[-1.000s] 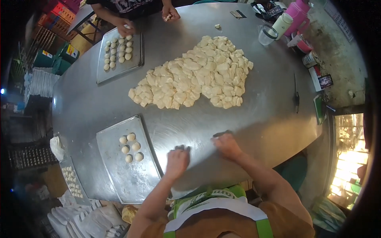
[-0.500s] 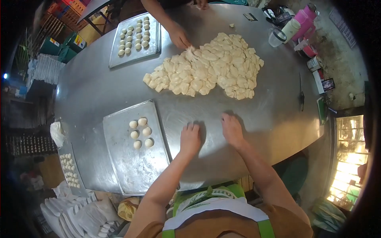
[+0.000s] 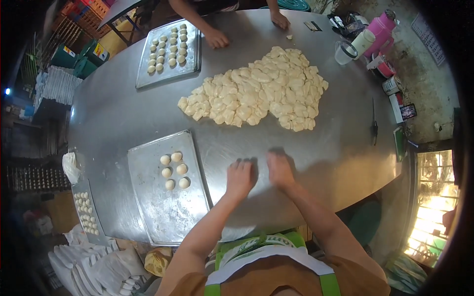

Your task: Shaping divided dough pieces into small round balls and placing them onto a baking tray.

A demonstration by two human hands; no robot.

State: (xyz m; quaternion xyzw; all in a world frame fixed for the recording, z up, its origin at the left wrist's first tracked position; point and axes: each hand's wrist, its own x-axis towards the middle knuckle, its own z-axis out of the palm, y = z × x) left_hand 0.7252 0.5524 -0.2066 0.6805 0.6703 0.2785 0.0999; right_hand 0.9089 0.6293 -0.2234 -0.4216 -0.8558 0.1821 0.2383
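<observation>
My left hand (image 3: 240, 179) rests on the metal table (image 3: 237, 140) with its fingers curled down. Beside it, a little to the right, my right hand (image 3: 280, 170) is curled the same way against the tabletop. Whatever lies under either palm is hidden. Left of my left hand is a metal tray (image 3: 173, 217) carrying several round dough balls (image 3: 181, 168). Beyond both hands spreads a wide heap of cut dough pieces (image 3: 256, 89), pale and packed together.
Across the table a co-worker's hands (image 3: 216, 38) rest near a second tray (image 3: 143, 74) of dough balls. A knife (image 3: 374, 123) lies at the right. A clear cup (image 3: 344, 53) and pink jug (image 3: 380, 32) stand at the far right. A white bag (image 3: 71, 166) sits on the left edge.
My right hand has shifted left, closer to my left hand. The co-worker's hand has drawn back from the dough heap, and their other hand now rests on the table.
</observation>
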